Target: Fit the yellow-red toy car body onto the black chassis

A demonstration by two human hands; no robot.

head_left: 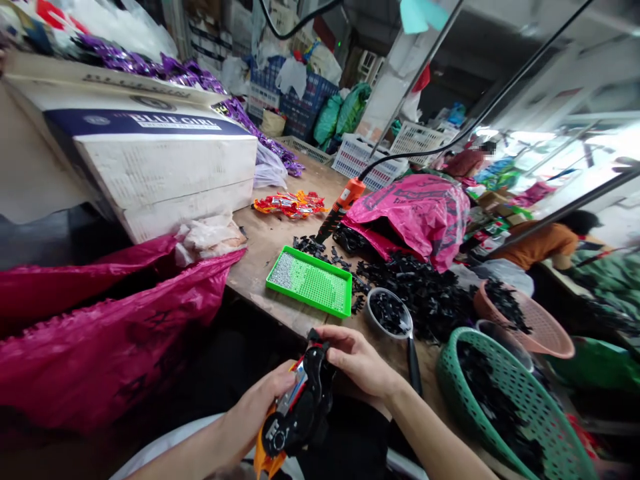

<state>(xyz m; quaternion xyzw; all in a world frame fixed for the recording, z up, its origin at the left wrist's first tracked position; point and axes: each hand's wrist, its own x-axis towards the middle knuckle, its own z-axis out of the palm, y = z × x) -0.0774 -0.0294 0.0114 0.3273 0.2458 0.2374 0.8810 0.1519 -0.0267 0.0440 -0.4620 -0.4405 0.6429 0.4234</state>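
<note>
Over my lap, in front of the table edge, I hold a toy motorcycle (305,393) with black plastic parts and an orange, red and silver body. My left hand (260,407) is closed around its near, orange side, with the thumb on the silver part. At its far end, my right hand (357,357) pinches a black part with thumb and fingers. Beyond my hands lies a bright green tray (323,308) with small silver screws (295,270) heaped at its left. Behind the tray, an orange-and-black electric screwdriver (343,207) hangs on a black cable, tip down.
Black plastic parts (425,293) spread across the table (270,240). A handled cup (390,312), a green basket (460,353) and a pink basket (545,327) hold more. Orange-red toy bodies (295,205) lie behind. A white carton (185,173) and magenta sack (165,340) stand left. Co-workers sit right.
</note>
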